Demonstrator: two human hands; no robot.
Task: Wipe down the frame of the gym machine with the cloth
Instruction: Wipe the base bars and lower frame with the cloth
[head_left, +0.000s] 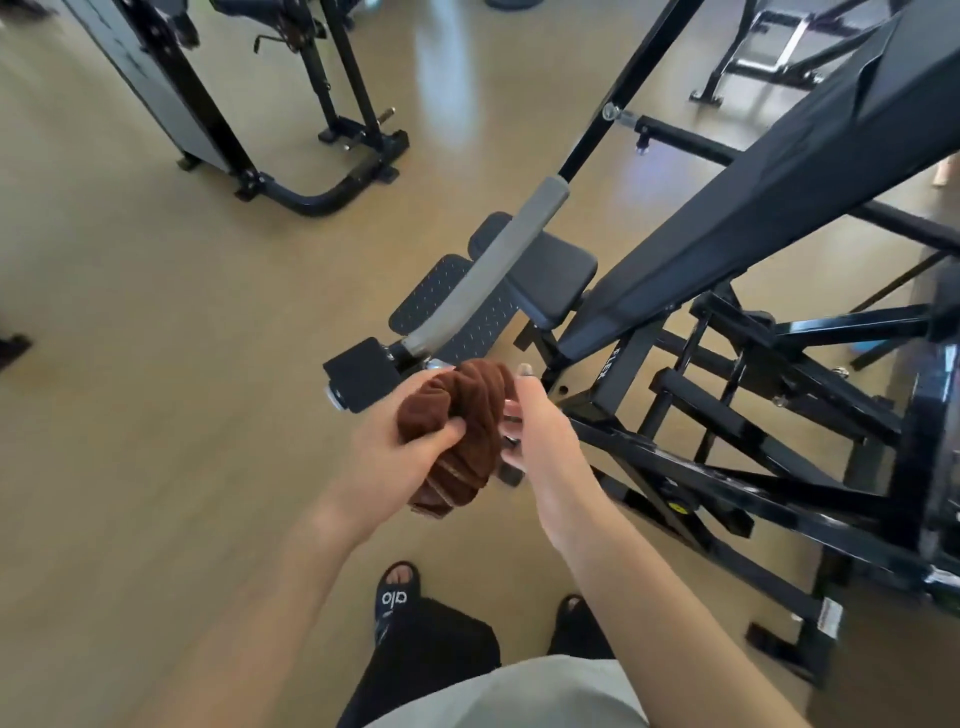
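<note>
Tan, shiny gym floor (130, 364) fills most of the view, with light reflected on it at the far side. On the right stands a black gym machine; its frame (727, 447) is made of square black bars that cross low over the floor, and a long black padded board (779, 192) slopes up to the far right. A small black seat pad (545, 275) sits at the lower end of this board, with a dotted foot plate (436, 296) just beside it on the left. A grey handle grip (493, 265) on a thin black arm runs across in front of the seat.

In the middle of the view the left hand (395, 447) holds a brown cloth (462, 421). The cloth is bunched and twisted; the thumb presses on its near side and the fingers are curled round it from behind. The cloth is in the air, near the frame but not touching it, and just on the near side of the lower end of the grey grip.

The right hand (540, 431) is just to the right of the cloth. Its fingers are loosely bent toward the cloth, and I cannot tell whether they touch it or grip it.

At the bottom, two feet in black slides (397, 597) stand on the floor. At the far left stands another black machine (311, 130).
</note>
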